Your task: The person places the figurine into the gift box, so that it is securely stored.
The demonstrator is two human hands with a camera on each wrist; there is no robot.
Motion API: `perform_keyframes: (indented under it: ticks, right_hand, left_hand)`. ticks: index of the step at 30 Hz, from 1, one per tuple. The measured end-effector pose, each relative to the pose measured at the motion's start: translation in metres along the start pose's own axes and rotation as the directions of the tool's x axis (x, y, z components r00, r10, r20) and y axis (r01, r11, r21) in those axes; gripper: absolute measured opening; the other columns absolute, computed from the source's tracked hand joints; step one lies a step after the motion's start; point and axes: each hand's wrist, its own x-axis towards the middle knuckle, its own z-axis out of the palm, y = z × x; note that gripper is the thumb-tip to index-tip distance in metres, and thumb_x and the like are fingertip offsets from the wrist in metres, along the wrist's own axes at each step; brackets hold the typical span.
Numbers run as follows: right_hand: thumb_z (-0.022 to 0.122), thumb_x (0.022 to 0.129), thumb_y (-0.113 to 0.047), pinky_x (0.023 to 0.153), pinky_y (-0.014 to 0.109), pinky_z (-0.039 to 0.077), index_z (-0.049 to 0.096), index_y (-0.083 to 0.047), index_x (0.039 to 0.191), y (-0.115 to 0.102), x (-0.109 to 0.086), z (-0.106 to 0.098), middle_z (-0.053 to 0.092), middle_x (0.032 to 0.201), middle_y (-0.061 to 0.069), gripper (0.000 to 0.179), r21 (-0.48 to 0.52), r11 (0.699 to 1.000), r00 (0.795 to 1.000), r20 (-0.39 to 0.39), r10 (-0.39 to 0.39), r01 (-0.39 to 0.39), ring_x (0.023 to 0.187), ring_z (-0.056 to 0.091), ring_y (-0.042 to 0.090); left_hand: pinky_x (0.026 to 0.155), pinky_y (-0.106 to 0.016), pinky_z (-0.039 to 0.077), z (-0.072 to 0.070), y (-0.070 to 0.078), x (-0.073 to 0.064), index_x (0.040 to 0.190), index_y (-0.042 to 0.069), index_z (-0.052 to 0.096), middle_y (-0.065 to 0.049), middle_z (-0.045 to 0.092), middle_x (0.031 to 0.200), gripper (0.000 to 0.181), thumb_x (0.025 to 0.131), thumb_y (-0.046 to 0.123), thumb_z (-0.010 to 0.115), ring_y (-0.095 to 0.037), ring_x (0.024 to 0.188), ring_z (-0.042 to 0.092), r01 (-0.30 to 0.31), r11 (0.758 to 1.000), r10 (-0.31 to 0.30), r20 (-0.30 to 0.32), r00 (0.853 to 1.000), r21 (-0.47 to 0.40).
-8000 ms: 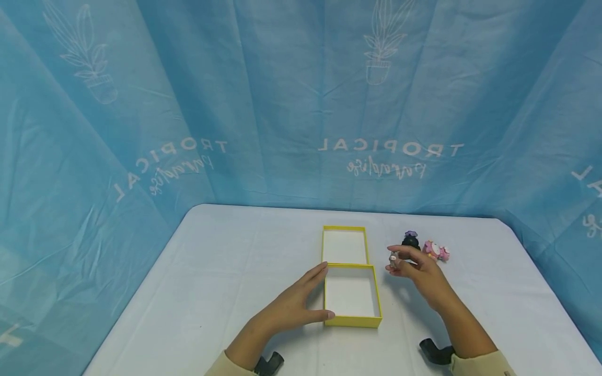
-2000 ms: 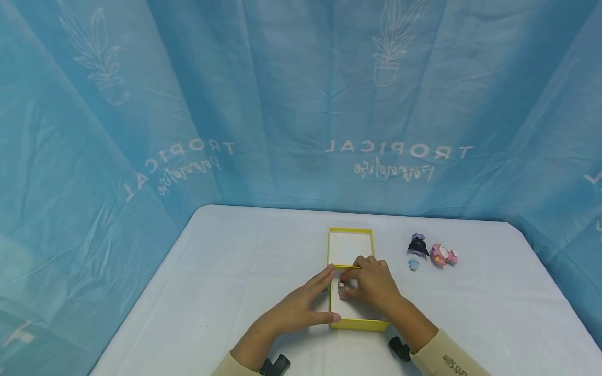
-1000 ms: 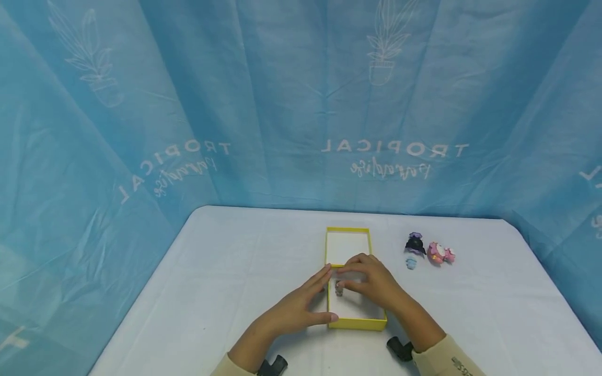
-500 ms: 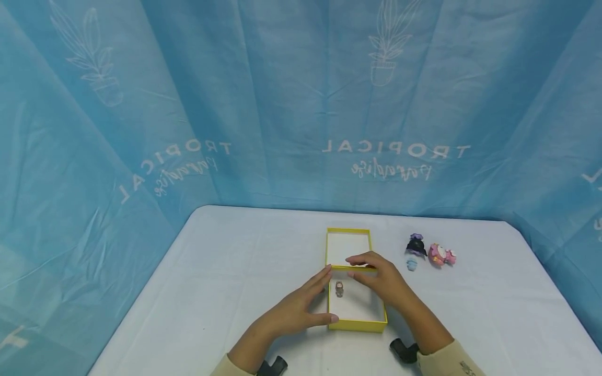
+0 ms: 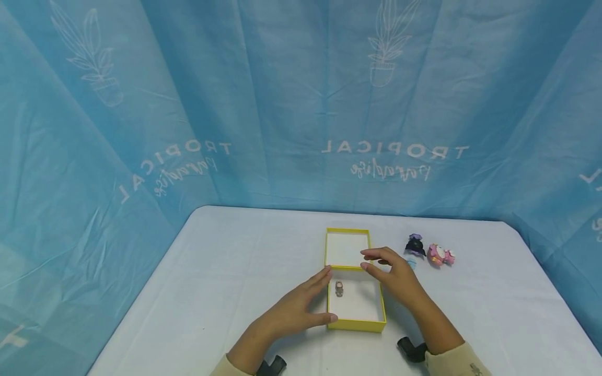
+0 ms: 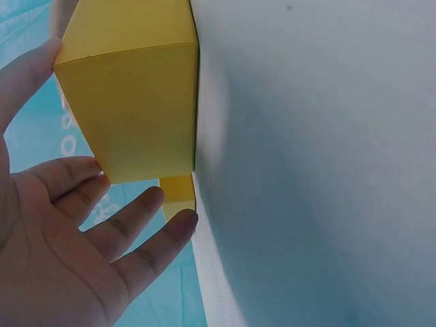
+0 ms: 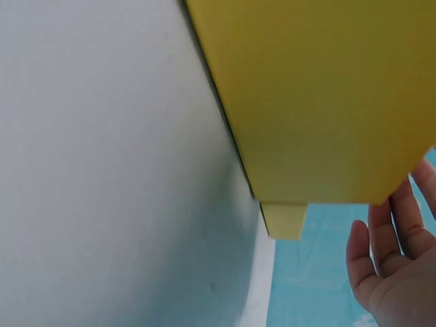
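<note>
A yellow box with a white inside lies open side up. My left hand holds straight fingers at its far left corner and the thumb at its near left corner. In the left wrist view the thumb and fingertips meet the edges of the yellow box wall. A small grey-brown figurine stands inside the box, near its left side. My right hand hovers over the box's far right corner, fingers loosely bent, nothing between them. The right wrist view shows its fingers beside the box.
A shallow yellow-rimmed lid lies just behind the box. To its right sit a black and purple figurine, a pink and white figurine and a small light-blue figurine, partly hidden by my right hand. A white cloth covers the table.
My right hand carried the grey-brown figurine into the box, let go of it, and has since moved right and away. My left hand has stayed at the box's left side.
</note>
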Motion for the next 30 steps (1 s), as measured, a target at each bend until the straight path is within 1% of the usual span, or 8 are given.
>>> perform_keyframes:
  ticks: [6,10,14,19,22,24,27,30]
  right_hand:
    - [0.071,0.093,-0.045,0.108,0.054,0.048,0.069,-0.023,0.128,0.006,0.002,-0.012,0.069,0.127,0.007,0.041,-0.022,1.000,0.999,-0.039,-0.016,0.015,0.122,0.062,0.027]
    - [0.069,0.094,-0.050,0.109,0.056,0.047,0.067,-0.022,0.131,0.009,0.004,-0.020,0.066,0.130,0.005,0.046,-0.032,0.999,0.999,-0.044,0.015,-0.016,0.125,0.060,0.027]
    - [0.067,0.094,-0.051,0.110,0.057,0.046,0.066,-0.022,0.133,0.013,0.004,-0.028,0.064,0.135,0.009,0.048,-0.038,0.999,0.998,-0.048,0.028,-0.030,0.127,0.058,0.028]
    - [0.066,0.095,-0.050,0.108,0.056,0.046,0.064,-0.021,0.134,0.015,0.004,-0.039,0.062,0.137,0.011,0.048,-0.050,0.998,0.997,-0.066,0.037,-0.040,0.128,0.056,0.029]
    - [0.066,0.095,-0.051,0.107,0.057,0.047,0.064,-0.021,0.135,0.016,0.004,-0.045,0.062,0.136,0.012,0.050,-0.068,0.996,0.996,-0.076,0.054,-0.059,0.128,0.055,0.030]
    - [0.066,0.095,-0.050,0.107,0.057,0.047,0.064,-0.020,0.135,0.018,0.005,-0.049,0.063,0.134,0.013,0.050,-0.068,0.996,0.995,-0.085,0.049,-0.054,0.126,0.056,0.031]
    - [0.066,0.096,-0.048,0.107,0.055,0.048,0.064,-0.017,0.135,0.023,0.006,-0.054,0.062,0.133,0.013,0.049,-0.064,0.997,0.995,-0.094,0.028,-0.034,0.123,0.058,0.029]
    - [0.065,0.097,-0.050,0.105,0.048,0.051,0.064,-0.017,0.134,0.026,0.006,-0.059,0.062,0.133,0.011,0.050,-0.071,0.997,0.993,-0.113,0.030,-0.038,0.121,0.059,0.027]
  left_hand:
    - [0.123,-0.055,0.029,0.000,0.000,0.000,0.162,0.033,0.020,0.024,0.006,0.168,0.096,0.086,0.070,0.065,-0.025,0.158,0.020,0.003,1.000,-0.003,0.008,1.000,0.008]
    - [0.123,-0.056,0.029,0.001,0.000,0.001,0.162,0.034,0.019,0.020,0.007,0.170,0.096,0.086,0.070,0.064,-0.027,0.158,0.021,0.006,1.000,-0.007,0.007,1.000,0.011]
    - [0.124,-0.056,0.028,0.002,0.000,0.001,0.163,0.033,0.018,0.016,0.008,0.171,0.097,0.086,0.070,0.065,-0.026,0.158,0.019,0.003,1.000,-0.003,0.012,1.000,-0.004]
    - [0.124,-0.055,0.027,0.001,0.000,0.000,0.163,0.033,0.017,0.018,0.006,0.171,0.097,0.086,0.069,0.065,-0.024,0.158,0.018,-0.002,1.000,0.002,0.022,1.000,-0.015]
    - [0.124,-0.055,0.027,0.001,-0.001,0.001,0.163,0.033,0.017,0.018,0.006,0.171,0.097,0.086,0.070,0.064,-0.025,0.158,0.018,-0.004,1.000,0.004,0.025,1.000,-0.013]
    - [0.124,-0.055,0.027,0.002,-0.001,0.001,0.163,0.033,0.016,0.016,0.007,0.171,0.097,0.086,0.071,0.063,-0.025,0.158,0.018,-0.004,1.000,0.004,0.026,1.000,-0.009]
    - [0.124,-0.055,0.027,0.002,-0.002,0.001,0.163,0.033,0.016,0.015,0.007,0.171,0.098,0.086,0.071,0.063,-0.024,0.158,0.018,-0.005,1.000,0.005,0.027,1.000,-0.009]
    - [0.124,-0.055,0.027,0.001,-0.002,0.001,0.163,0.033,0.017,0.014,0.007,0.171,0.098,0.086,0.071,0.063,-0.024,0.158,0.018,-0.002,1.000,0.002,0.027,1.000,-0.008]
